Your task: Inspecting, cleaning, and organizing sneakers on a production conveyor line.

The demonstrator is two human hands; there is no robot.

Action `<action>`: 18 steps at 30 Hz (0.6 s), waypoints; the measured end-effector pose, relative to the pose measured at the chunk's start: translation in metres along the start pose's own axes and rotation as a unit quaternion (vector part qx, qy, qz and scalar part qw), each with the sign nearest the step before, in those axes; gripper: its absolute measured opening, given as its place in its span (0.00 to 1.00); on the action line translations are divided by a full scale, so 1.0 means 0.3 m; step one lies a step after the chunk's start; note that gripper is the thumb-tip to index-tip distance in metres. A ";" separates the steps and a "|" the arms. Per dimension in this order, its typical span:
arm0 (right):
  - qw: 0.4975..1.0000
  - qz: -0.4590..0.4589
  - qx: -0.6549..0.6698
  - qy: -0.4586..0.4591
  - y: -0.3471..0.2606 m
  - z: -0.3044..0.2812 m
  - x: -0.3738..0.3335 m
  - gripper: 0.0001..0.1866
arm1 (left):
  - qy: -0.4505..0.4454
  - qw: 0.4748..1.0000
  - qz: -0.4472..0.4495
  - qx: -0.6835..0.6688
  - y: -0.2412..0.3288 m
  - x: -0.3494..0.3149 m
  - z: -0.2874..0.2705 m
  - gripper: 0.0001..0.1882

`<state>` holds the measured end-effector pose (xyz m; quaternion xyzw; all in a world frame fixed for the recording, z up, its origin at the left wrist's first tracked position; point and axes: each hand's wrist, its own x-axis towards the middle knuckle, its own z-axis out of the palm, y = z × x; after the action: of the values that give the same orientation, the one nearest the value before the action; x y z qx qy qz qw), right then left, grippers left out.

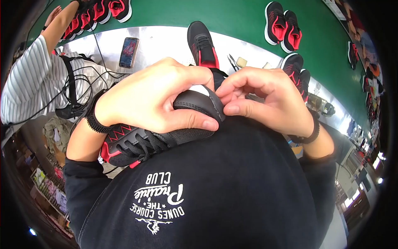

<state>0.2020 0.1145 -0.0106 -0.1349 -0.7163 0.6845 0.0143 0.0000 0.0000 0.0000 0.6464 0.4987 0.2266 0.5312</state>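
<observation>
Black mesh sneaker (188, 136), quantity 1: red at the collar, black laces, smooth dark toe cap with stitching. Location: in front of the dark shirt (257, 174), toe to the right, heel end to the left beneath the wrist.

Left hand (161, 95): closed around the forefoot, thumb on the near side, index finger across the far edge, where white shows.

Right hand (269, 97): thumb and fingers curled at the tip of the toe. Whether they pinch something fine or only touch the edge, I cannot tell.

Handling, as judged: light for its bulk; mesh and lacing soft, liable to dent under pressure; toe cap and sole stiffer, not fragile, the smooth cap perhaps slightly slippery. Best hold: across the forefoot, thumb against fingers, leaving the toe edge exposed.

Surroundings: 1 matching shoe (201, 41) beyond the hands; 1 phone (129, 52) to its left; 1 slim dark tool (233, 62) and 1 pale block (241, 62) to its right; 2 further shoes (274, 20) on the green tabletop (236, 20).
</observation>
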 end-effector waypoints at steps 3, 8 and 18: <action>0.998 0.029 0.053 0.000 -0.031 0.069 -0.077 0.10 | -0.020 0.998 -0.032 -0.041 0.074 -0.053 0.071 0.21; 0.994 0.078 -0.035 -0.067 -0.085 -0.001 0.000 0.09 | 0.015 0.999 0.035 -0.008 0.009 -0.001 0.055 0.19; 0.990 0.014 -0.132 0.046 -0.053 0.076 -0.025 0.09 | 0.041 0.998 -0.050 -0.022 -0.003 -0.014 0.101 0.19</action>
<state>0.2019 0.0903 0.0049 -0.1766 -0.7973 0.5769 0.0194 0.0229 -0.0178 -0.0098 0.5987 0.5465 0.2371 0.5354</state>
